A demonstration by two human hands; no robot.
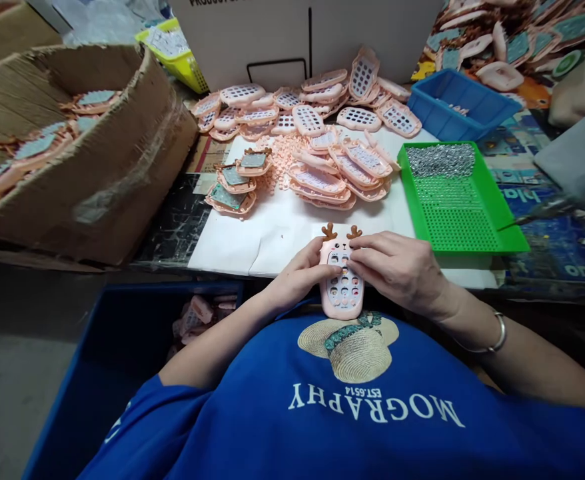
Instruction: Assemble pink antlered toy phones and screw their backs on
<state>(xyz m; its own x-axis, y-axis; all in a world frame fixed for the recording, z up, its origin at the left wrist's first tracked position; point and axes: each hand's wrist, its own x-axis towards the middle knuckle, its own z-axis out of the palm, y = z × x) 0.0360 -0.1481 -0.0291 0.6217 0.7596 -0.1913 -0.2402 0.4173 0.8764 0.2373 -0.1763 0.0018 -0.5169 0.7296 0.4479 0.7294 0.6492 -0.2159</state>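
A pale pink toy phone (343,308) with brown antlers and rows of round picture buttons is held upright close to my shirt. My left hand (300,275) grips its left side, thumb lying across the buttons. On the other side, the bent fingers of my right hand (400,268) are closed against the phone's upper right edge and face. Whether a small part sits under those fingertips is hidden. Beyond my hands lies a stack of pink phone shells (320,180) on white paper (282,243). Left of it, several shells with antlers and green boards (230,197) are piled.
A green tray (472,251) of small silver screws stands at right, near a power screwdriver (547,208). Behind it is a blue bin (452,110). Loose pink buttons (277,160) lie mid-table. A cardboard box (137,153) stands left; a blue crate (102,347) is below.
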